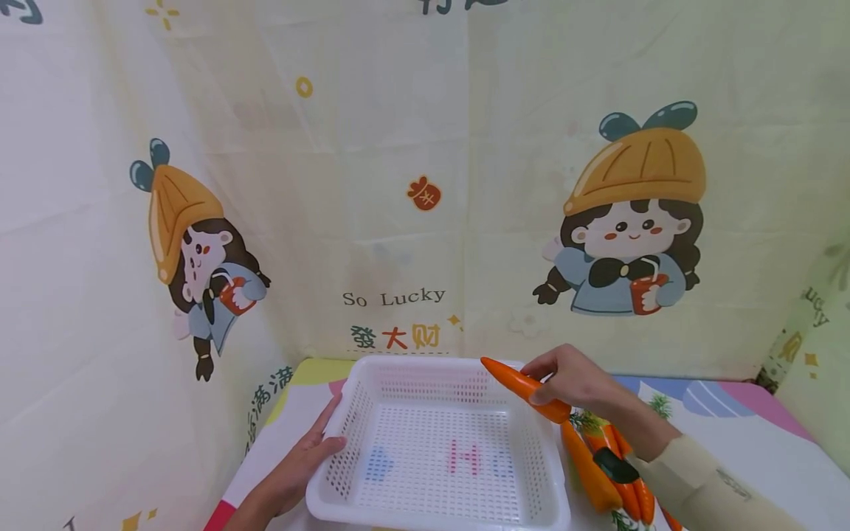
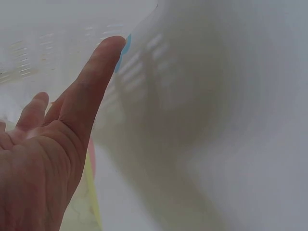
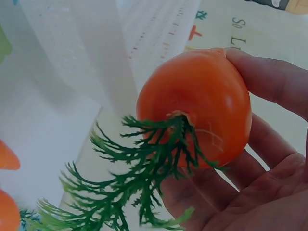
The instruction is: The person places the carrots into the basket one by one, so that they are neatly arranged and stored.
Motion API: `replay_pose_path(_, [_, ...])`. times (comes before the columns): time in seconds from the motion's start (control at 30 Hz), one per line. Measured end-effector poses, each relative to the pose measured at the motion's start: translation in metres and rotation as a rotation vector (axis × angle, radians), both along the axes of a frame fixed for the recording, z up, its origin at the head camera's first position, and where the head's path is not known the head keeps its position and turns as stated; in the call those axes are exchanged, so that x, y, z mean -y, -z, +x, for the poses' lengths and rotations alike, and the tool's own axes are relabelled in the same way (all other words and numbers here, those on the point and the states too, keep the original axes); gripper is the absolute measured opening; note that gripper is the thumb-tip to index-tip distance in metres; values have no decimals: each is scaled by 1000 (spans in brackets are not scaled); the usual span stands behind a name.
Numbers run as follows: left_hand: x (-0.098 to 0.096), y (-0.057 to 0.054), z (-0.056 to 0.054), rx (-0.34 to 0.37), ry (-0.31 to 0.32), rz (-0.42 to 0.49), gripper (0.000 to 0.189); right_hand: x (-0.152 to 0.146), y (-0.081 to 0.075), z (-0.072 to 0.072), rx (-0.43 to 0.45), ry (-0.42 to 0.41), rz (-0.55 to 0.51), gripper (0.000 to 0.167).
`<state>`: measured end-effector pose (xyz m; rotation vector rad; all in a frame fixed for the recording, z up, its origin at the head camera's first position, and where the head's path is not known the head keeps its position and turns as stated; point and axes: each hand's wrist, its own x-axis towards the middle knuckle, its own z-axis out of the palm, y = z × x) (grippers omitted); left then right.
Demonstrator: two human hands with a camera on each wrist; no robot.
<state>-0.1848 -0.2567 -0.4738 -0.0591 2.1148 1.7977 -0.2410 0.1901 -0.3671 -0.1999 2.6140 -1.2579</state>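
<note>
An orange toy carrot (image 1: 514, 380) is held in my right hand (image 1: 574, 380) above the right rim of a white plastic basket (image 1: 438, 515). Its tip points up and to the left. The right wrist view shows the carrot's blunt end (image 3: 197, 96), with a feathery green top (image 3: 139, 168), between the thumb and the curled fingers. My left hand (image 1: 302, 461) rests against the basket's left side, fingers stretched along the wall and thumb at the rim. In the left wrist view the left hand's (image 2: 48, 149) straight fingers lie beside the perforated wall.
Several more carrots (image 1: 591, 468) with green tops lie in a heap just right of the basket. A dark glossy oval thing (image 1: 614, 466) is among them. Behind the table, a printed cloth (image 1: 398, 243) with cartoon figures hangs, and it also covers the left side.
</note>
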Motion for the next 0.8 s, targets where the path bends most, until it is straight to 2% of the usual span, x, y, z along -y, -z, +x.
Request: replay_pose_path(0.8, [3, 5, -1, -5, 10, 27, 84, 34, 8, -13, -44, -63, -18, 34])
